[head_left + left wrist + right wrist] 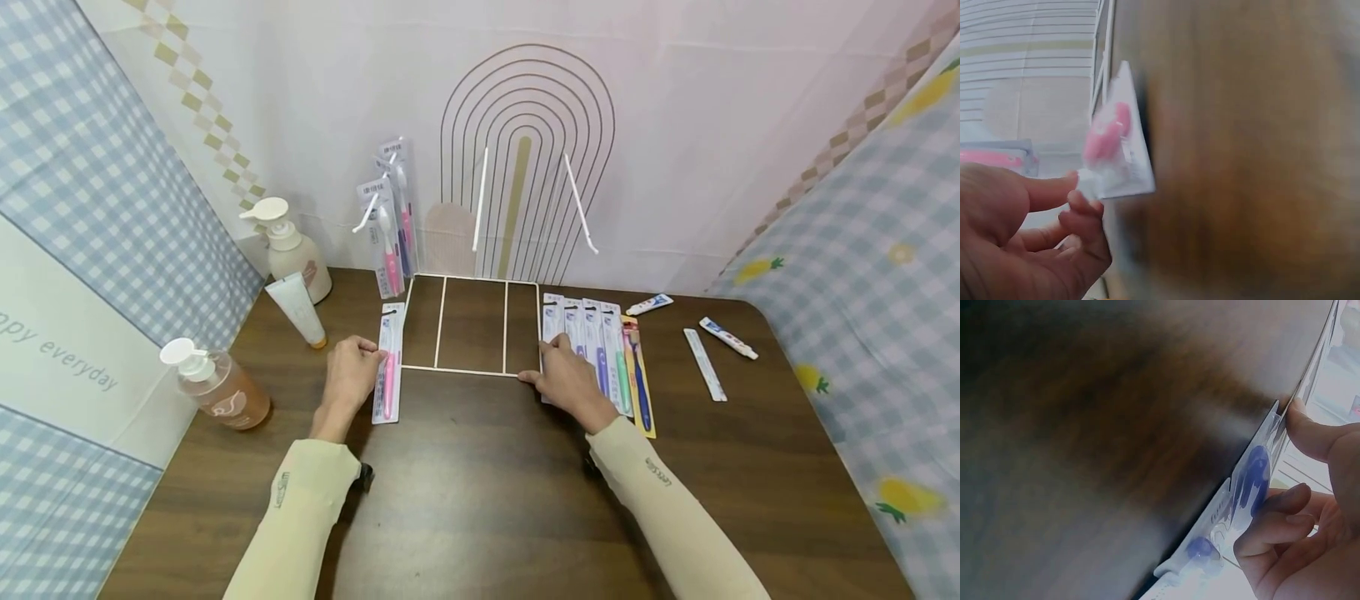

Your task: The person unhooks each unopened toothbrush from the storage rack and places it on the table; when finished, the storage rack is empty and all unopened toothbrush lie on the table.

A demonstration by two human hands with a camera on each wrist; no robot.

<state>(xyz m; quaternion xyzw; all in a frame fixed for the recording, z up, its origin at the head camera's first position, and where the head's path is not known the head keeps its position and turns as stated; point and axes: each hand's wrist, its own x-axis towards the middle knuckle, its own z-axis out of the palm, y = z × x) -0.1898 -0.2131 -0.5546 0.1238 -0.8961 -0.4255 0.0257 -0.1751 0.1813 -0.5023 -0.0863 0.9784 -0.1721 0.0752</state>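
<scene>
My left hand (351,375) pinches the edge of a packaged pink toothbrush (387,392) beside the left side of a white wire rack (471,370). In the left wrist view, thumb and fingertips meet at the pack's clear plastic edge. My right hand (566,377) is at the rack's front right corner, its thumb by the wire. Its other fingers bend over the nearest of several packaged toothbrushes (592,317) lying in a row. The right wrist view shows those fingers against a pack with a purple handle (1260,472); whether they grip it is unclear.
Packaged toothbrushes (388,250) hang from a left rack prong; two other prongs (577,204) jut forward. At left stand two pump bottles (232,400) and a white tube (296,308). Small toothpaste tubes (727,337) and a thin white packet (705,364) lie at right.
</scene>
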